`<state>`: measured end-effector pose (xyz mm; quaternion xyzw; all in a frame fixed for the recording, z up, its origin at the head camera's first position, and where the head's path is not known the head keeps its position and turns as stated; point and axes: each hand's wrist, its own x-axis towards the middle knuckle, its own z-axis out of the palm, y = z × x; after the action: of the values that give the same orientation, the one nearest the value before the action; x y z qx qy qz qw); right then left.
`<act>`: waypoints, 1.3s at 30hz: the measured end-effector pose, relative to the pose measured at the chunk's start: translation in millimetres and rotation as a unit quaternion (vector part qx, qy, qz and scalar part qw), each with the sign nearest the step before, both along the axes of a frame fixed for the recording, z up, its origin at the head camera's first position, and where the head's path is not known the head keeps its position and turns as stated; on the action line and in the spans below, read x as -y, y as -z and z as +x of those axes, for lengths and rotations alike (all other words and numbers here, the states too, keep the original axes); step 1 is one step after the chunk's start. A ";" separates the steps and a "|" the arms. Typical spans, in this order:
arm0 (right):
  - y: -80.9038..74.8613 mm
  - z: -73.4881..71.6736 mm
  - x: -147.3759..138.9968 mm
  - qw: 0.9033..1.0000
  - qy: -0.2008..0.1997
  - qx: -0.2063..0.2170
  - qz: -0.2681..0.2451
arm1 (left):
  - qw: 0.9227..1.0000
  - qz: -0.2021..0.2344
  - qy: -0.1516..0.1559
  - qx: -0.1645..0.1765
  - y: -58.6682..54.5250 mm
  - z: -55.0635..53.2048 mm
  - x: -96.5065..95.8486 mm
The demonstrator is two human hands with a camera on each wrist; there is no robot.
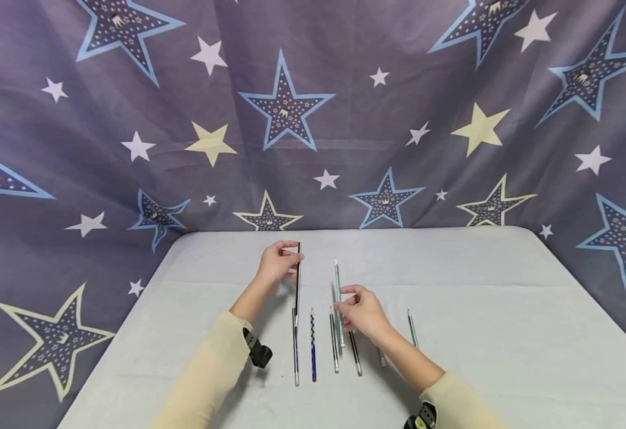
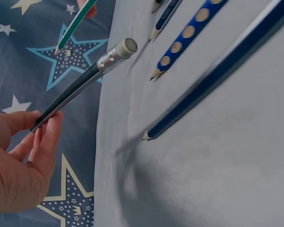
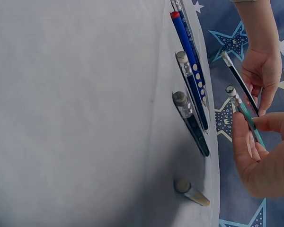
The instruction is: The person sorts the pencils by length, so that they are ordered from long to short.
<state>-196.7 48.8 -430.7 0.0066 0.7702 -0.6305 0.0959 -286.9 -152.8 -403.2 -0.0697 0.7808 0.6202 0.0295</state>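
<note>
Look right of centre: one pencil (image 1: pixel 382 359) shows little but its near end, the rest tucked behind the right hand (image 1: pixel 363 310), its colour hard to make out. The right forearm (image 1: pixel 406 357) covers the near tip of a green pencil (image 1: pixel 412 328) farthest right, and both sleeves (image 1: pixel 211 363) run off the near edge. Now the count: eight pencils in all, two held, six lying on the desk (image 1: pixel 506 333). The left hand pinches a black pencil (image 1: pixel 298 280) between thumb and fingers, out at the far left; the right hand's thumb and fingers pinch a teal pencil (image 1: pixel 337 277), nearer and to the right. Below, left to right: one dark pencil (image 1: pixel 296 357), one blue dotted pencil (image 1: pixel 313 351), then two more dark ones (image 1: pixel 334 342), the right one's far end hidden by the right hand, then that half-lost pencil and the green.
</note>
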 end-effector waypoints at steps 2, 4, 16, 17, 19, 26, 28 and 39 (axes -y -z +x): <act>0.8 -0.5 -0.6 1.000 -0.001 0.000 0.001 | 1.000 0.002 -0.003 -0.003 -2.3 -3.6 -0.7; 1.4 -0.7 -1.2 1.000 -0.001 -0.001 0.001 | 1.000 0.004 -0.008 -0.007 -3.8 -7.9 -1.1; 5.4 -2.0 -4.5 1.000 0.002 -0.001 -0.004 | 0.998 0.014 -0.052 -0.027 -9.7 -33.3 3.6; 6.0 -2.1 -4.8 1.000 0.003 -0.001 -0.004 | 0.998 0.013 -0.056 -0.027 -9.9 -34.5 4.6; 6.9 -2.5 -5.2 1.000 0.005 0.000 -0.005 | 0.998 0.005 -0.063 -0.029 -10.1 -36.5 6.5; 9.1 -3.5 -6.3 1.000 0.014 0.001 -0.006 | 0.996 -0.023 -0.072 -0.047 -7.6 -40.6 12.9; 9.7 -3.8 -6.6 1.000 0.014 0.001 -0.006 | 0.996 -0.028 -0.071 -0.050 -6.3 -41.5 14.6; 11.1 -3.2 -9.5 1.000 0.005 0.000 -0.001 | 0.993 -0.083 -0.069 -0.043 1.2 -45.3 25.6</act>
<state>-200.0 58.2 -441.8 0.0105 0.7693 -0.6320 0.0927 -332.2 -178.4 -404.4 -0.0988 0.8235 0.5561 -0.0532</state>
